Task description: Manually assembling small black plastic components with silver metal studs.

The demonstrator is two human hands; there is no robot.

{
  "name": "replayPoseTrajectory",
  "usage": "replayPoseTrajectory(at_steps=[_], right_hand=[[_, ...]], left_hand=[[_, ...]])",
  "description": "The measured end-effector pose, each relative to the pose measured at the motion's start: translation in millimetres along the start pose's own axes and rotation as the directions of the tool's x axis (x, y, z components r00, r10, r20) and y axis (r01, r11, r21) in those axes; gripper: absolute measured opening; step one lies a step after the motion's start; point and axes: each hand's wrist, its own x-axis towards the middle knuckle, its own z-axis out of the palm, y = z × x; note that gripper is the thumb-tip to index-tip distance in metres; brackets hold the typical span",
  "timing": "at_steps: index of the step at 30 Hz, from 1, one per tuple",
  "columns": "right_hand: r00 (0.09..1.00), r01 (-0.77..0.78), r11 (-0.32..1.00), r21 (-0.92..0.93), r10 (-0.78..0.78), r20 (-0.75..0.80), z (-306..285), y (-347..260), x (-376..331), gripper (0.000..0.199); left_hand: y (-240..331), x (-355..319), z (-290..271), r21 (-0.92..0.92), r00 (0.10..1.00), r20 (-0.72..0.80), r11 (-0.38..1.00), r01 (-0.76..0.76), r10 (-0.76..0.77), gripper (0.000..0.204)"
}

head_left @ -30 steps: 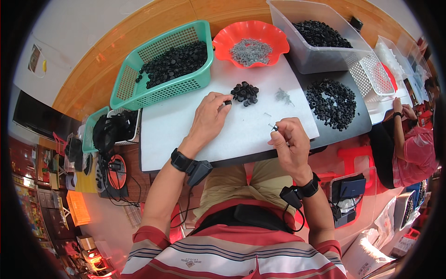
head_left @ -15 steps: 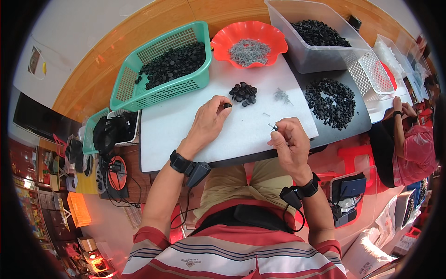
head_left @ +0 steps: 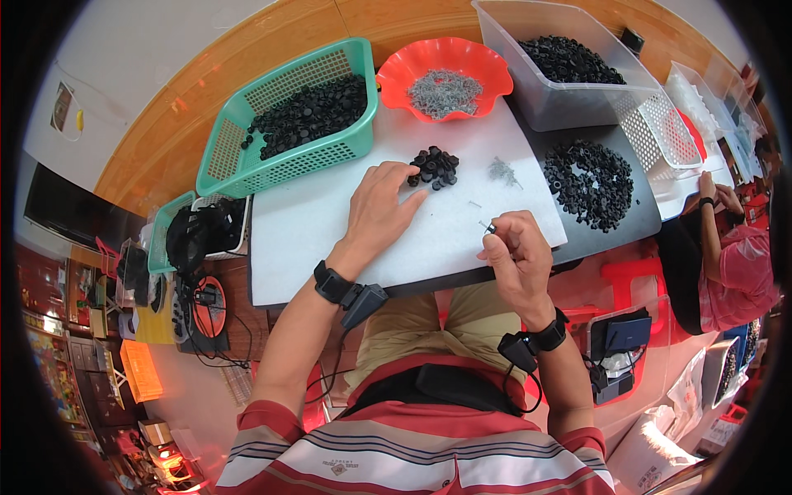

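My left hand (head_left: 381, 210) reaches to the left edge of a small heap of round black plastic caps (head_left: 435, 167). Its thumb and fingers are apart, with nothing visible between them. Nearer the table's front edge, my right hand (head_left: 520, 254) pinches a screw with a small black part on it (head_left: 491, 228); the screw's thin shank points up and left. One loose screw (head_left: 474, 204) lies just beyond that hand. Farther back is a small pile of screws (head_left: 502, 172). All of these are on or over a white sheet (head_left: 313, 239).
A green basket (head_left: 285, 169) of black caps, a red bowl (head_left: 388, 64) of screws and a clear bin (head_left: 561, 103) of black parts stand at the back. Black rings (head_left: 590, 183) are spread at right. A co-worker's hand (head_left: 726, 196) shows far right.
My left hand has moved a little forward to the black heap, and its fingers have spread; the black cap it pinched no longer shows there. My right hand stays nearly still.
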Motion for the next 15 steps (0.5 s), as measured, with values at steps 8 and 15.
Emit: replayPoseTrajectory(at_steps=[8,15], right_hand=[[1.000,-0.022,0.999,0.041,0.022,-0.003,1,-2,-1,0.015],[0.999,-0.048,0.997,0.064,0.047,0.014,1,-6,0,0.015]], left_hand=[[2,9,8,0.081,1.000,-0.011,0.997,-0.011,0.012,0.027],[8,20,7,0.117,0.999,0.030,0.993,0.007,-0.011,0.027]])
